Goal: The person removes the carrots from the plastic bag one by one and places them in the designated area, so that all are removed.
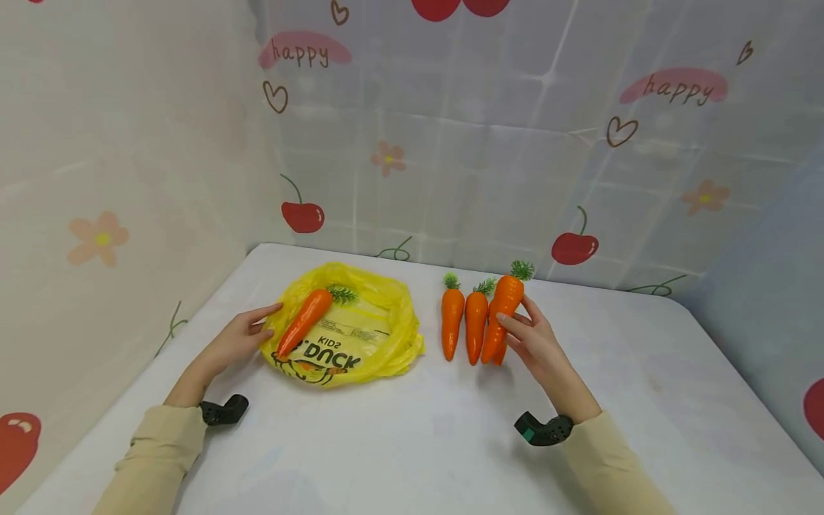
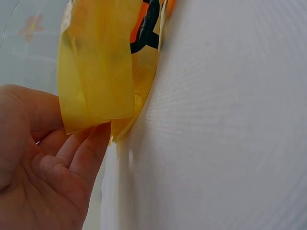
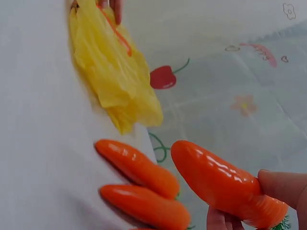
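Observation:
My right hand grips an orange carrot with a green leafy top, between thumb and fingers. In the right wrist view the held carrot is raised off the table. Beneath it another carrot shows partly, mostly hidden. To its left lie two more carrots, one nearer and one farther, tips toward me. At the left, my left hand holds the edge of a yellow plastic bag, its fingertips behind the plastic in the left wrist view. One carrot lies on the bag's printed middle.
A white table carries everything. Curtains printed with cherries, hearts and flowers stand behind the table and along its left side. A black wrist device sits on the right wrist, and another on the left.

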Motion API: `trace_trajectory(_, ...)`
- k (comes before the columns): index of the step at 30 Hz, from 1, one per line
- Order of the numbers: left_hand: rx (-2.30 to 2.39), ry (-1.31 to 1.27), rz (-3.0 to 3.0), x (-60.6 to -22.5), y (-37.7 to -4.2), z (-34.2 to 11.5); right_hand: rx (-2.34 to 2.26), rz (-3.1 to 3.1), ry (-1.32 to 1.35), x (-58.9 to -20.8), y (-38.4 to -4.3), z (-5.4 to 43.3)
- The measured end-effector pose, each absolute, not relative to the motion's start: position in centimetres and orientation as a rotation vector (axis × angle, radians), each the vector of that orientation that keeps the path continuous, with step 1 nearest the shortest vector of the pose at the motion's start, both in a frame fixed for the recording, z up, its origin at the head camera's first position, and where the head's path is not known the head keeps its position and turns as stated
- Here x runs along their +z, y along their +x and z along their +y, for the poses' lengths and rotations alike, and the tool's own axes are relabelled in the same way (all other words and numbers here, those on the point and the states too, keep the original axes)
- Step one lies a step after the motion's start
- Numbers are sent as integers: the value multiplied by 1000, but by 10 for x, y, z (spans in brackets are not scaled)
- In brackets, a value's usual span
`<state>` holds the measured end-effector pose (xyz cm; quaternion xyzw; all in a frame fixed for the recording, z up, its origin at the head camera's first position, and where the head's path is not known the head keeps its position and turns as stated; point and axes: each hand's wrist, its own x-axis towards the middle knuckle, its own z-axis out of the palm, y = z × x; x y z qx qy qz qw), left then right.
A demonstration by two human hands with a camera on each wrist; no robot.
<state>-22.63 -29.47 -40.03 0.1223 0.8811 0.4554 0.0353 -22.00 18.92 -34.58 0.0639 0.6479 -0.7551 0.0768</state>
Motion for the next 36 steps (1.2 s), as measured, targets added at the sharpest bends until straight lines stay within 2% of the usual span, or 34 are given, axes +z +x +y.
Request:
trace_trajectory(14,1390,373,2701,-403,-229,-296,-2067,2113,383,-374,-237,240)
trace_trajectory(25,1408,378,2688,-401,-229,-297,-1924,2250,407,-386,-246,238)
trace_trajectory(36,1401,365,2693,-400,-228,-296,-1806,2470,328,-391,-237,220)
